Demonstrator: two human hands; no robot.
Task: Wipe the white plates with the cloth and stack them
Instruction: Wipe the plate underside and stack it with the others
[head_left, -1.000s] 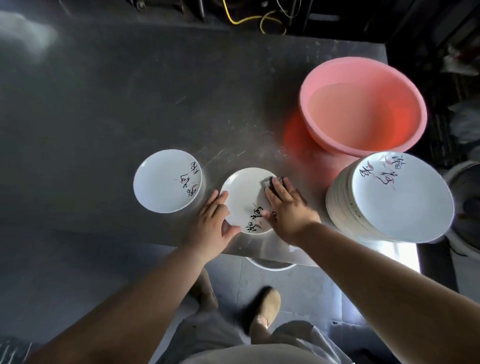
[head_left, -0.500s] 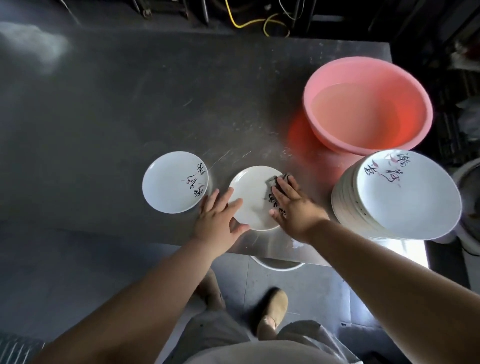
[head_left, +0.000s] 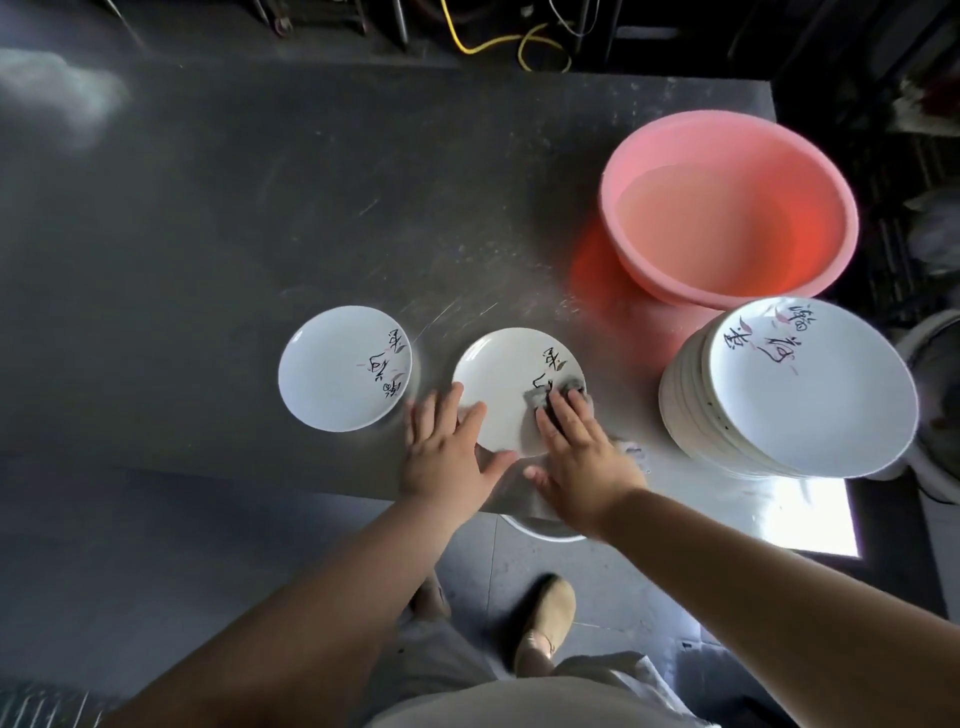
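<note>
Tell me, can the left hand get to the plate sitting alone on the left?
Probably yes. The left hand rests flat on the middle plate, and only bare table lies between it and the lone plate beside it.

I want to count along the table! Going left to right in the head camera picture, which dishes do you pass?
Single white plate with black writing → white plate being wiped with the grey cloth → tall stack of white plates. The pink plastic basin overlaps, farther back.

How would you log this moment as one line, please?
step: wiping | right hand: presses cloth on middle plate | left hand: steadies its rim | plate stack: right, untouched
</note>
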